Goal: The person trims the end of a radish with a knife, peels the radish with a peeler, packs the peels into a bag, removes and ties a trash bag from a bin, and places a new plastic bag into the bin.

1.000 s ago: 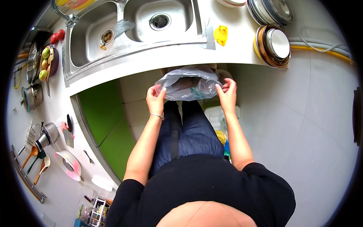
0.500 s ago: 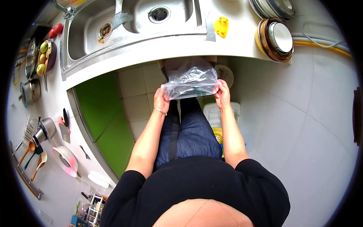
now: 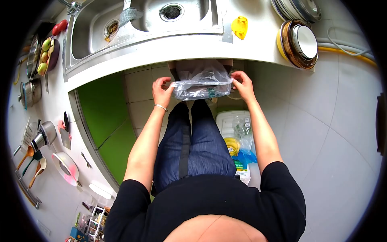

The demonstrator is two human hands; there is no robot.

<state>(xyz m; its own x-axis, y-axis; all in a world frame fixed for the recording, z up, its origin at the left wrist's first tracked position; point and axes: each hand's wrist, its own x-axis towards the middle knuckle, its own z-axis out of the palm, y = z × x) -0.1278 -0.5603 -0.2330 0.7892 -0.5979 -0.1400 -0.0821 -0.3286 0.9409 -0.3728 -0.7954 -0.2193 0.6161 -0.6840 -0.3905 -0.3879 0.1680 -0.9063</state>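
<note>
A clear plastic bag (image 3: 201,89) with some green print stretches between my two hands below the counter edge. My left hand (image 3: 162,93) pinches its left corner between thumb and fingers. At the opposite corner, my right hand (image 3: 244,85) grips the bag's edge the same way. The bag's upper part reaches back under the counter, where brownish edges of something show on either side of it; what that is I cannot make out.
Above the bag is a counter with a double steel sink (image 3: 141,36), a yellow item (image 3: 240,27) and stacked bowls (image 3: 300,42). Utensils and pans line the left counter. A white lidded box (image 3: 225,121) with bananas (image 3: 232,146) and plastic bags stands by my right leg.
Both hands have spread slightly apart, the left one moving left and up. The bag's front edge has risen a little. More of the box beside my right leg shows.
</note>
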